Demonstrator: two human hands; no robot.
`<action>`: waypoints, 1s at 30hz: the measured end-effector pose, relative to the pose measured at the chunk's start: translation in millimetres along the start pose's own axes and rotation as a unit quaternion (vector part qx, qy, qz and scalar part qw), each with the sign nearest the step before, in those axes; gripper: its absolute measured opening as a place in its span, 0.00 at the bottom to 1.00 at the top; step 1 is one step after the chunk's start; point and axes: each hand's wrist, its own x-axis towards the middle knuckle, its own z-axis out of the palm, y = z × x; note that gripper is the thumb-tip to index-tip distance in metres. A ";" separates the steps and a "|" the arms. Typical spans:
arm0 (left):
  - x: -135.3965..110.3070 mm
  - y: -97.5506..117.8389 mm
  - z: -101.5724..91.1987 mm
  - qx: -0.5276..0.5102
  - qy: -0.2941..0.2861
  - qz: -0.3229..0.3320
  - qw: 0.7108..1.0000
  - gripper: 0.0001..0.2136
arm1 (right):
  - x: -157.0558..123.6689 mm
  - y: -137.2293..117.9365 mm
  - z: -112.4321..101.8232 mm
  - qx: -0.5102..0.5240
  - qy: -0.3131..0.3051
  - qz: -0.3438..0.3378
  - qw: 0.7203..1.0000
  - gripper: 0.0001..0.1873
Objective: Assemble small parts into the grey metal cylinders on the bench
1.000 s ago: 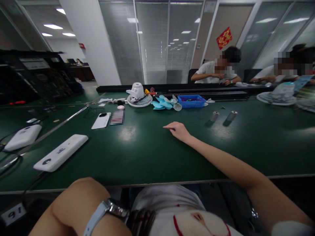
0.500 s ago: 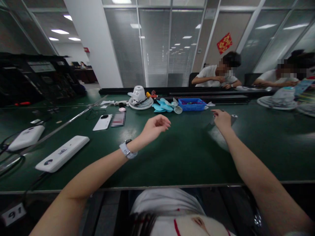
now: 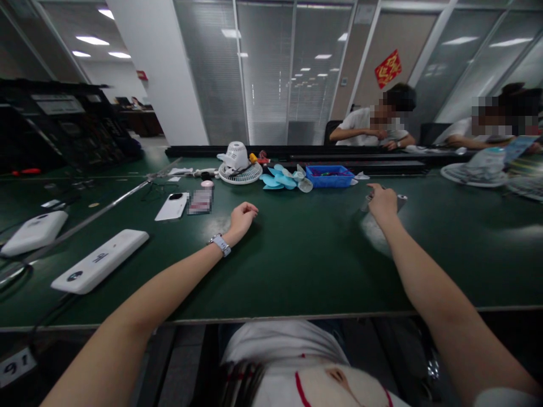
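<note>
My left hand [image 3: 244, 219] rests low over the green table, its fingers curled together with nothing visible in them. A pale-strapped watch [image 3: 220, 245] is on that wrist. Farther right, my right hand [image 3: 383, 206] is closed over a grey, roller-like object [image 3: 402, 202]. Most of this object is hidden under the palm, and its end shows to the right of the hand. The index finger points left. Beyond the hands lie light-blue fan blades [image 3: 280, 178], a blue tray [image 3: 330, 180] with small parts inside, and a white fan body [image 3: 237, 158] on its round grille.
A white phone [image 3: 172, 207] and a white power bank [image 3: 100, 261] with a cable lie on the left of the table [image 3: 297, 271]. Black rails [image 3: 360, 164] run along the back. Two people sit across, near another fan [image 3: 477, 167] at the right.
My left hand has moved left and down towards the table, and its fingers have curled in more. My right hand stays at the grey object, with its index finger stretched out more.
</note>
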 end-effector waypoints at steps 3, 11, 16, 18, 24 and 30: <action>-0.5 0.7 -2.1 -0.009 0.019 -0.005 1.000 0.07 | -0.9 -1.9 0.0 -0.003 0.002 -0.013 1.000 0.25; -1.8 0.3 -3.2 -0.007 0.012 0.000 1.000 0.07 | -2.5 -4.2 1.9 0.019 -0.001 -0.031 0.999 0.27; -1.6 0.3 -3.2 0.008 0.016 0.002 1.000 0.07 | -3.5 -1.1 -0.2 0.023 -0.002 -0.057 0.998 0.26; -0.8 -1.4 -3.2 0.009 0.016 0.005 1.000 0.07 | -3.2 -0.7 -2.2 0.023 0.001 -0.065 0.998 0.26; 0.0 -2.8 -3.2 0.000 0.013 0.000 1.000 0.07 | -0.3 -2.2 -4.5 0.054 0.011 -0.071 0.996 0.24; -1.7 1.1 -2.7 0.003 0.015 0.000 1.000 0.05 | 3.4 1.3 -8.3 0.098 0.019 -0.049 0.994 0.22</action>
